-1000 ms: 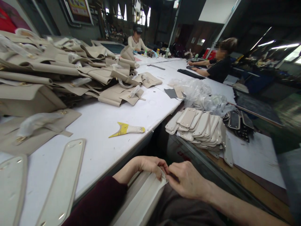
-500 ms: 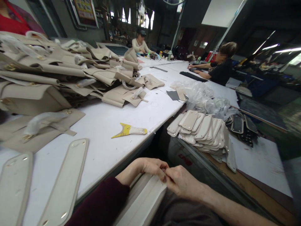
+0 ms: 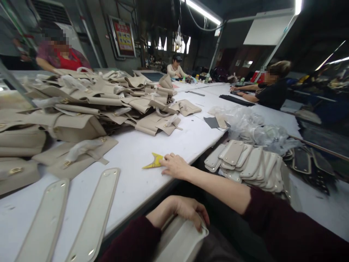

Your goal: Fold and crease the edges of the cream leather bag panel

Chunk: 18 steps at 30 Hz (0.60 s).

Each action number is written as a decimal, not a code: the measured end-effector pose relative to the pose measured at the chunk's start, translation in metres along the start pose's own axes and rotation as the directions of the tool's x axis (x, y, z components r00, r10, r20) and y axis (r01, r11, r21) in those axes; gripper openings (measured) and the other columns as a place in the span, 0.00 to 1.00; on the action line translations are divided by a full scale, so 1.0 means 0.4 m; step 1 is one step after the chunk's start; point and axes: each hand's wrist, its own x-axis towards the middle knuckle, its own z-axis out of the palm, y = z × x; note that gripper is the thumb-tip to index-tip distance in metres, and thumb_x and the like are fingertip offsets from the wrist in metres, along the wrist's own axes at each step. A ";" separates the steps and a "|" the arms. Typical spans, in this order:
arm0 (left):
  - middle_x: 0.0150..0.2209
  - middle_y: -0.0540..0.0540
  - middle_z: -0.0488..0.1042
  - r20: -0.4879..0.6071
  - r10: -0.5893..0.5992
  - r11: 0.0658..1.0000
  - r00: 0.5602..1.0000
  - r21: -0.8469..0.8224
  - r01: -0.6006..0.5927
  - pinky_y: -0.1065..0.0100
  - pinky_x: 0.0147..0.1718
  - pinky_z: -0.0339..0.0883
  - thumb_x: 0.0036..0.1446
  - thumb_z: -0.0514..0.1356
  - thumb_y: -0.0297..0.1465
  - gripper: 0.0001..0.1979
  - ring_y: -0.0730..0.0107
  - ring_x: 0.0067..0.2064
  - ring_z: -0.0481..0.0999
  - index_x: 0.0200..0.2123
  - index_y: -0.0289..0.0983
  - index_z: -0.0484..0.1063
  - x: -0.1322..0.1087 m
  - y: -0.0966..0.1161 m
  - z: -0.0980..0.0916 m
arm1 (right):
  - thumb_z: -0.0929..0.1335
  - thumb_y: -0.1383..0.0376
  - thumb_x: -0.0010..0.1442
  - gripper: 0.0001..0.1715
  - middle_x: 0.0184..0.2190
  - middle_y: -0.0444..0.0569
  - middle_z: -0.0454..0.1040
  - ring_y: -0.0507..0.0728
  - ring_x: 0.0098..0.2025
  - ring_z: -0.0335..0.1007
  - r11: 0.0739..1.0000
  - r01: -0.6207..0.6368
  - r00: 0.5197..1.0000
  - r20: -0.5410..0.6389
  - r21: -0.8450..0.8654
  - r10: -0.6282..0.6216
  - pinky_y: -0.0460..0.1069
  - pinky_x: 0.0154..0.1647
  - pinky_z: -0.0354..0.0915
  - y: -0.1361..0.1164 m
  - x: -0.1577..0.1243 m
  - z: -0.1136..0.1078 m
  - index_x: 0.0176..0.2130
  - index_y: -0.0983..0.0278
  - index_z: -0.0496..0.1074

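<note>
My left hand (image 3: 188, 211) is closed around the end of a cream leather-like bag piece (image 3: 177, 240) that rests on my lap, its fingers curled over the edge. My right hand (image 3: 176, 166) reaches over the near edge of the white table, its fingers curled over the handle of a flat tool with a yellow forked head (image 3: 155, 161). The white handle is hidden beneath that hand. To the left lie two long pale panels with metal studs, the nearer-to-hand panel (image 3: 95, 214) and a second panel (image 3: 43, 222).
Beige bag pieces (image 3: 109, 105) with wrapped handles form a large pile at left. Stacked studded panels (image 3: 256, 163), clear plastic (image 3: 240, 118) and dark panels (image 3: 302, 162) lie to the right. Co-workers sit at the far right (image 3: 275, 89), far middle (image 3: 176, 69) and left (image 3: 65, 54).
My right hand has left the cream piece and moved forward onto the tool's handle. My left hand still grips the piece. The view has tilted up and turned left.
</note>
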 end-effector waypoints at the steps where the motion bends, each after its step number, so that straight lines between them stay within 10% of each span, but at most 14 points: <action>1: 0.36 0.51 0.75 -0.001 0.005 1.000 1.000 -0.013 -0.005 0.56 0.47 0.67 0.31 0.71 0.34 0.23 0.58 0.42 0.74 0.36 0.40 0.75 -0.002 -0.001 -0.001 | 0.62 0.62 0.68 0.17 0.50 0.60 0.67 0.65 0.52 0.62 1.000 0.014 1.000 0.015 -0.020 -0.014 0.59 0.49 0.65 0.000 0.020 0.018 0.53 0.67 0.67; 18: 0.35 0.52 0.77 -0.014 -0.038 0.992 0.999 -0.122 0.036 0.65 0.41 0.69 0.32 0.71 0.29 0.25 0.66 0.38 0.75 0.40 0.39 0.73 -0.004 0.002 0.009 | 0.58 0.73 0.63 0.18 0.49 0.59 0.71 0.62 0.50 0.68 0.946 -0.237 0.971 0.069 0.224 0.227 0.55 0.49 0.65 0.115 -0.073 -0.020 0.52 0.68 0.64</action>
